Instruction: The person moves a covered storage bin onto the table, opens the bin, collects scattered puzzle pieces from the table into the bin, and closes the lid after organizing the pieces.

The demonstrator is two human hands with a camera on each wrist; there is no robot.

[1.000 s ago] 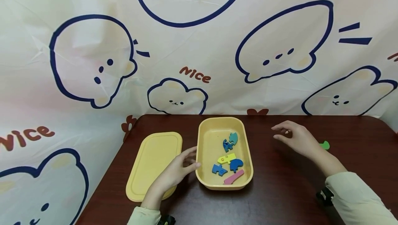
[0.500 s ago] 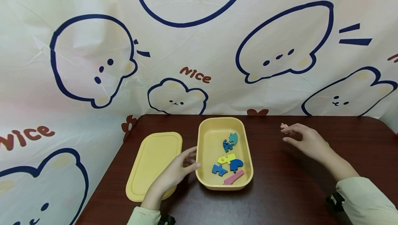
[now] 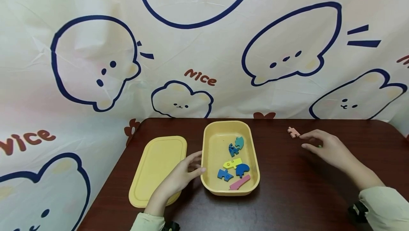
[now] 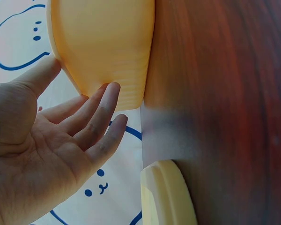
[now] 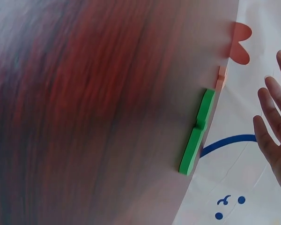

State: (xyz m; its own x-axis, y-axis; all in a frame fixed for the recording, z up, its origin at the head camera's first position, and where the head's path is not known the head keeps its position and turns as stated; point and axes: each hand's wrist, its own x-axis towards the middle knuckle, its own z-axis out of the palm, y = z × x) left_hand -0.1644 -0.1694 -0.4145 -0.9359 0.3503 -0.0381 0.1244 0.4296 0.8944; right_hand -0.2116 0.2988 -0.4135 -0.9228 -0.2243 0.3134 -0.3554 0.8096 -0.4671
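Observation:
My left hand (image 3: 182, 174) is at the left wall of a yellow plastic box (image 3: 209, 135). In the left wrist view its thumb touches the rim, and loosely bent fingers (image 4: 113, 89) lie against the outside wall. My right hand (image 3: 330, 149) is held over the table with its thumb and index finger apart, holding nothing. Just off its index fingertip, a pale pink puzzle piece (image 3: 293, 132) lies on the table. A green puzzle piece (image 5: 197, 133) is on the table too, mostly hidden behind the right hand in the head view.
Inside the box lie blue (image 3: 243, 169), yellow (image 3: 232, 163), teal (image 3: 239, 142) and pink (image 3: 240, 182) puzzle pieces. Left of it, partly under my left forearm, lies a yellow lid (image 3: 156, 167). A printed cloth (image 3: 223, 46) hangs behind the dark wooden table (image 3: 287, 195).
My right hand has let go of the pale pink puzzle piece, leaving it on the table, and has moved to the right. The left hand and the box have stayed in place.

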